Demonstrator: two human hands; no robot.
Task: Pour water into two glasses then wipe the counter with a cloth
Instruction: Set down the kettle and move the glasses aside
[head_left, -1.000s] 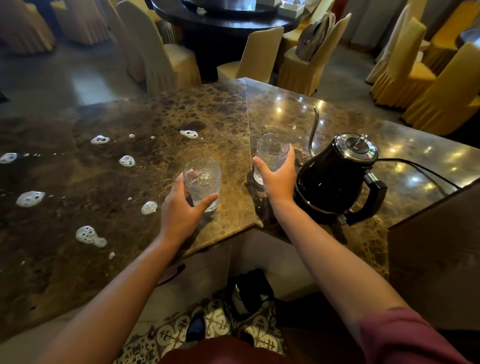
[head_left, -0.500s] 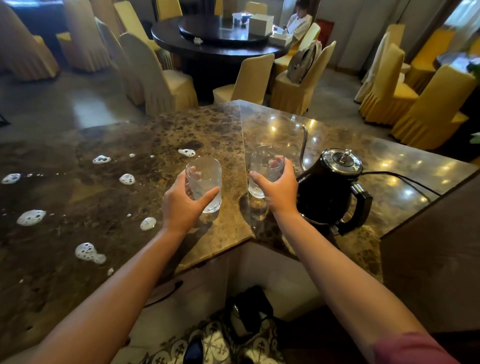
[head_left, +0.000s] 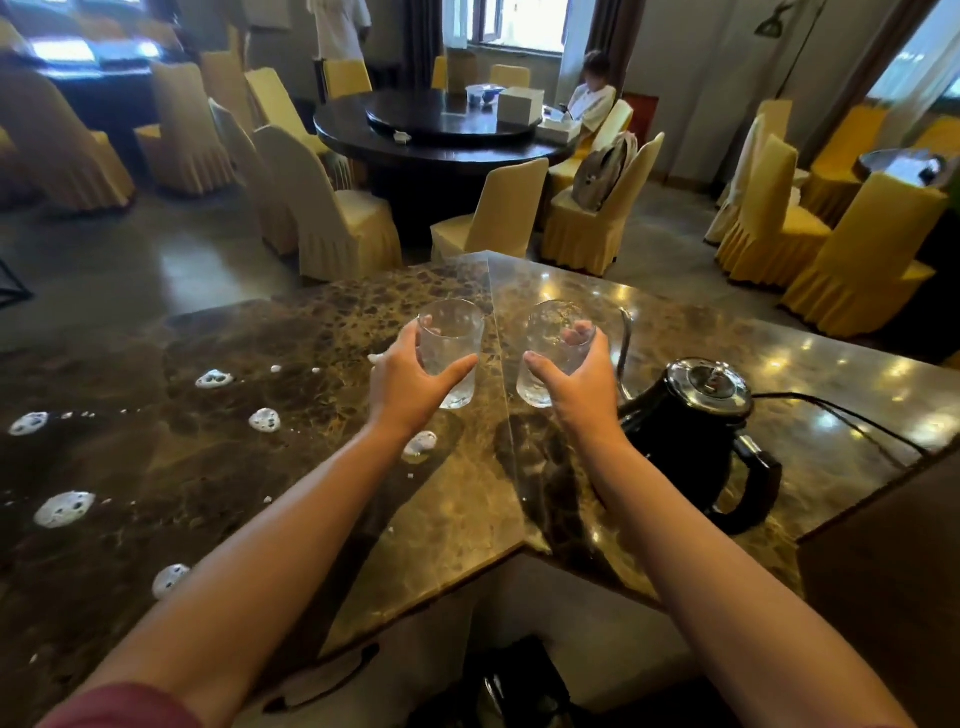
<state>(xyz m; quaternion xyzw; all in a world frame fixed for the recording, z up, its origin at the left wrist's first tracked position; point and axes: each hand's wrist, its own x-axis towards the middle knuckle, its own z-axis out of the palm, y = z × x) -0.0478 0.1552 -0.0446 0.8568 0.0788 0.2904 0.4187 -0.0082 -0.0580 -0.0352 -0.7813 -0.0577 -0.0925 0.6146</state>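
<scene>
In the frame centre your left hand (head_left: 410, 382) wraps the left glass (head_left: 450, 349) and your right hand (head_left: 574, 384) wraps the right glass (head_left: 551, 353), probably held above the counter (head_left: 311, 467) to clear it for wiping; the kettle (head_left: 696, 441) stands at right.

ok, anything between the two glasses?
Head view: nothing stands between the left glass and the right glass; only bare counter with its slab seam.

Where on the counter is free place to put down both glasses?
Bare marble lies along the seam, between the foam blobs and the kettle, and beyond the glasses toward the far corner. The left side is crowded with foam; kettle and cord fill the right.
</scene>
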